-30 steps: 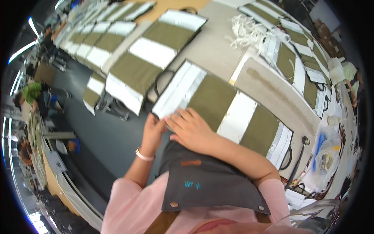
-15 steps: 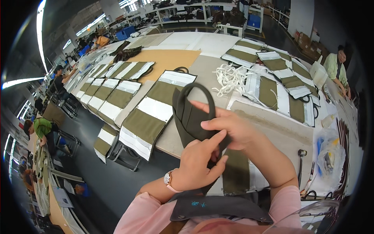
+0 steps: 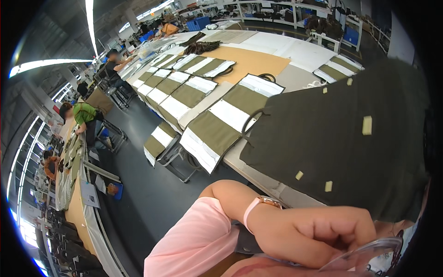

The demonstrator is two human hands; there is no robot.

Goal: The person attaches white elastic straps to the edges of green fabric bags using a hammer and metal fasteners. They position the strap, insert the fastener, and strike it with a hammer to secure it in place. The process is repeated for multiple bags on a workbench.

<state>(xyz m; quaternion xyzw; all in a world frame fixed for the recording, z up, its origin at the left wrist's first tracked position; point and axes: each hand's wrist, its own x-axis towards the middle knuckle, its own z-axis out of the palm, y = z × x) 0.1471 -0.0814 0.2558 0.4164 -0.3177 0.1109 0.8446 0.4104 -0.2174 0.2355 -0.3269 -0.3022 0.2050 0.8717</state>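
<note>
Presently my left hand (image 3: 318, 231) sits at lower right of the frame, fingers curled inward; whether they pinch anything I cannot tell. My right hand is not visible, possibly behind the dark cloth panel (image 3: 318, 147). That panel is raised above the counter (image 3: 256, 175), filling the frame's right side, spread broad, presumably so its face and pale tabs (image 3: 367, 125) show. A loop handle (image 3: 244, 129) juts at its left edge. Mid-frame, an olive-and-white panel (image 3: 230, 111) lies flat; smaller panels (image 3: 189, 92) form rows beyond, likely for order.
</note>
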